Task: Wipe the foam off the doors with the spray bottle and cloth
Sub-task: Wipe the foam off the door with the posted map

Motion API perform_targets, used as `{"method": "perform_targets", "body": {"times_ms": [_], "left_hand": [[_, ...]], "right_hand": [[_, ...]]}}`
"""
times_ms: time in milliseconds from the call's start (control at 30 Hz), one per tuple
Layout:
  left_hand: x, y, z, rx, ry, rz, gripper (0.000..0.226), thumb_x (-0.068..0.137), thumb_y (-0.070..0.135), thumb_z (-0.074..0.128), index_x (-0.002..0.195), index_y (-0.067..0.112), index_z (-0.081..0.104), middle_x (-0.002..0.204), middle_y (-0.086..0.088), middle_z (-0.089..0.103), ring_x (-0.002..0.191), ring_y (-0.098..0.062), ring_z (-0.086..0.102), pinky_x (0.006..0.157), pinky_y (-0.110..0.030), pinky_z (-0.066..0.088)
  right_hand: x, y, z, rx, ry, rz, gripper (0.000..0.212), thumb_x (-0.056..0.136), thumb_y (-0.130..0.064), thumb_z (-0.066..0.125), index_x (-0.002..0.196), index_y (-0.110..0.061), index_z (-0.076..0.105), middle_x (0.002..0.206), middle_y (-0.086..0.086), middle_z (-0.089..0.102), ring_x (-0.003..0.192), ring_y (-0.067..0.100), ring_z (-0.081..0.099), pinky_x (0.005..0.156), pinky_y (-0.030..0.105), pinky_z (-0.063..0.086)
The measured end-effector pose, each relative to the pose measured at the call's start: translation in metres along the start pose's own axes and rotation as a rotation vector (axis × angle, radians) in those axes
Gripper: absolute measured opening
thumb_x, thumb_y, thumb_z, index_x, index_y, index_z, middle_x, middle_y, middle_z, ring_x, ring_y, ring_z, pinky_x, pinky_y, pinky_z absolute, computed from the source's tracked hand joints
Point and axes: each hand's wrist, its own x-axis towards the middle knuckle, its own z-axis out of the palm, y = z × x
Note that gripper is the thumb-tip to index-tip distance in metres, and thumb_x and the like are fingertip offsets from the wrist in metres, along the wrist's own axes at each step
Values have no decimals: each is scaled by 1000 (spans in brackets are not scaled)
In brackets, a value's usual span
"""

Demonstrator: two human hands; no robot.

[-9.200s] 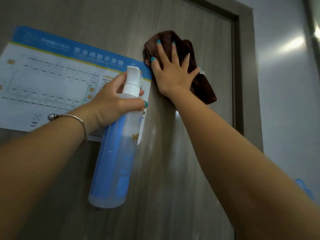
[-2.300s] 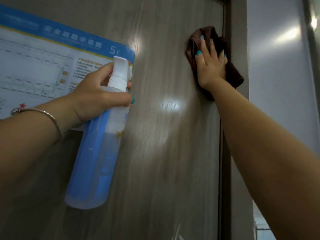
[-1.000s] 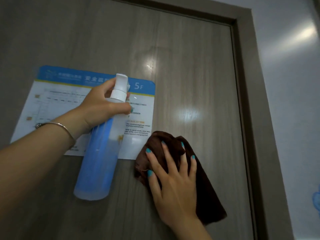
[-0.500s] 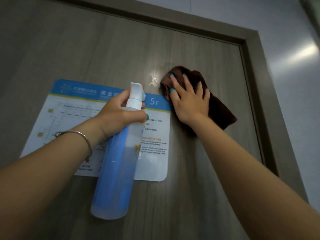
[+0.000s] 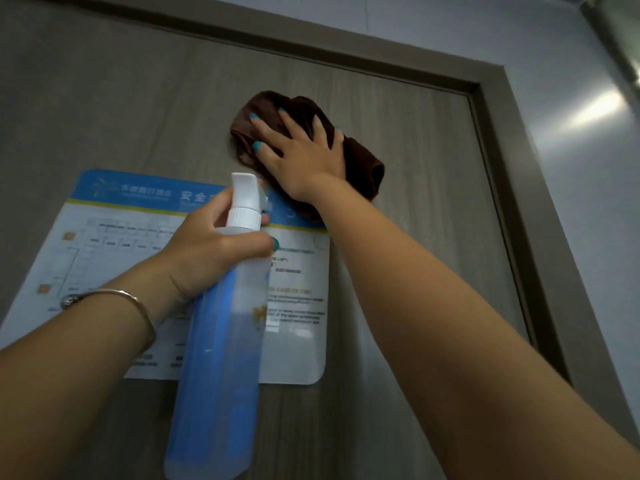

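Door [image 5: 398, 161]: grey wood-grain, upright, bore a plan poster [image 5: 114, 258]. Spray bottle [image 5: 221, 341]: blue, light-looking, likely slick; left hand [image 5: 211, 251] wrapped its neck, the best hold. Cloth [image 5: 363, 164]: brown, soft, bunched; right hand [image 5: 301, 157] pressed it flat-fingered above the poster.

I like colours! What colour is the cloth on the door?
Dark brown. The cloth shows best in the head view, under the right hand.
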Motion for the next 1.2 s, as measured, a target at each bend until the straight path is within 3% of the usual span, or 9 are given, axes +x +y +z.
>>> {"method": "perform_targets", "body": {"times_ms": [167, 367, 500, 600, 933, 1033, 1200], "left_hand": [[-4, 5, 0, -11, -20, -19, 75, 35, 40, 72, 109, 37, 60, 114, -2, 70, 101, -18, 66, 81, -33, 54], [-6, 7, 0, 8, -35, -25, 63, 37, 39, 71, 100, 36, 62, 115, -6, 68, 93, -15, 65, 84, -38, 55], [-5, 4, -1, 1, -39, -19, 65, 38, 39, 71, 102, 37, 61, 115, -4, 68, 98, -19, 66, 87, -41, 55], [-5, 4, 0, -6, -54, -10, 67, 38, 39, 71, 104, 37, 60, 116, -6, 68, 95, -16, 64, 85, -40, 55], [-6, 4, 1, -17, -38, -2, 79, 38, 38, 71, 116, 42, 57, 117, -3, 68, 100, -15, 65, 82, -33, 55], [-5, 3, 1, -23, -40, 6, 83, 39, 38, 71, 120, 44, 56, 117, -2, 68, 104, -17, 66, 81, -33, 57], [-4, 2, 0, -29, -54, 19, 90, 37, 37, 70, 126, 40, 55, 113, 3, 70, 90, -5, 68, 64, -18, 55]], "right_hand": [[-14, 72, -3, -44, 77, 94, 48, 105, -50, 16, 152, -53, 8, 165, -16, 4, 152, 32, 2, 118, 58, -1], [-54, 199, -14, -69, 103, 448, 51, 105, -45, 19, 155, -48, 5, 166, -8, 3, 149, 41, 6, 120, 58, 1], [-63, 196, -15, -20, 145, 552, 52, 105, -48, 17, 155, -46, 7, 166, -5, 5, 150, 40, 7, 121, 52, 2], [-64, 165, -14, 47, 149, 632, 52, 103, -54, 17, 154, -50, 8, 166, -7, 2, 151, 38, 2, 119, 57, -3], [-80, 40, 21, 30, 127, 342, 52, 103, -52, 16, 153, -50, 3, 166, -8, -2, 151, 37, -7, 117, 61, -6], [-85, 40, 21, 31, 112, 245, 51, 103, -52, 15, 153, -51, 2, 166, -8, -2, 151, 37, -7, 118, 60, -7], [-107, 91, 11, -50, 92, 43, 50, 103, -54, 18, 151, -55, 5, 165, -14, 5, 152, 31, 2, 121, 52, -2]]}}
